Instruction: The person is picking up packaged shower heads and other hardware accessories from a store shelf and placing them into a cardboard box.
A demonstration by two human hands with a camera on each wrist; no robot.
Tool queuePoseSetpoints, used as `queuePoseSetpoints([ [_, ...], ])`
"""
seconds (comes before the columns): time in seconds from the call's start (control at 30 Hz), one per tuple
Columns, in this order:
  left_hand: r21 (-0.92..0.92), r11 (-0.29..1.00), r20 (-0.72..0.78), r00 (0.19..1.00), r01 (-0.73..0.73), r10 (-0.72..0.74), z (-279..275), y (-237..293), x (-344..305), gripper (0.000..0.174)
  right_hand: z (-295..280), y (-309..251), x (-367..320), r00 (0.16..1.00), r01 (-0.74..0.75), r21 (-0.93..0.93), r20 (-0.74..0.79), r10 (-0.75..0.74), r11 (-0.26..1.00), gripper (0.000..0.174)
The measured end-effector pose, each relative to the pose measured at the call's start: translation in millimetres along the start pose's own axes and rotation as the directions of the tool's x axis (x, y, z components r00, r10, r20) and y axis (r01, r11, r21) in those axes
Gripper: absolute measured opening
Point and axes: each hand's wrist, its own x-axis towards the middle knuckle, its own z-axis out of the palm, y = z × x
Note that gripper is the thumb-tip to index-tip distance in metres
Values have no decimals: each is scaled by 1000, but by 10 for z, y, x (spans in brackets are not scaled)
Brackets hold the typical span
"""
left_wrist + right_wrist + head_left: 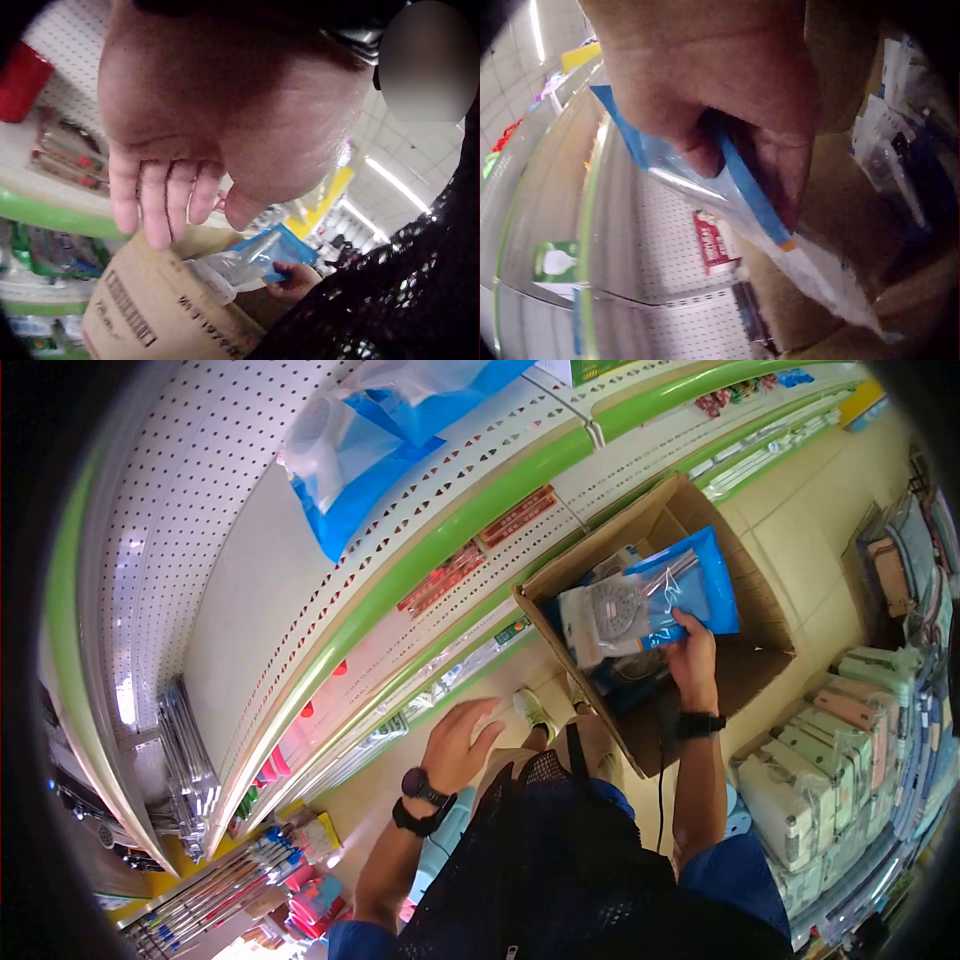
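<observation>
A clear and blue plastic package (pixel 615 610) with a round, perforated grey item inside is pinched by the right hand (pixel 692 660) above an open cardboard box (pixel 757 600). In the right wrist view the thumb and fingers of the right hand (pixel 712 97) grip the blue edge of the package (pixel 742 187). More packages (pixel 892 150) lie inside the box. The left hand (pixel 457 745) is held in the air, left of the box, holding nothing. In the left wrist view the left hand (pixel 225 127) shows its palm and extended fingers.
White perforated shelves with green edges (pixel 500 490) run along the left. Another blue and clear package (pixel 365 460) is on the upper shelf. Wrapped pastel goods (pixel 820 760) are stacked at the right. Mops or poles (pixel 220 890) stand at the lower left.
</observation>
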Motion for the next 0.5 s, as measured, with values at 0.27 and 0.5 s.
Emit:
queuePoseSetpoints([
  [0.27, -197, 947, -213, 954, -253, 210, -144, 897, 547, 91, 407, -616, -995, 972, -19, 144, 234, -15, 989, 40],
  [0.5, -562, 827, 187, 977, 17, 106, -386, 911, 436, 72, 936, -642, -1258, 906, 53, -37, 421, -32, 998, 42],
])
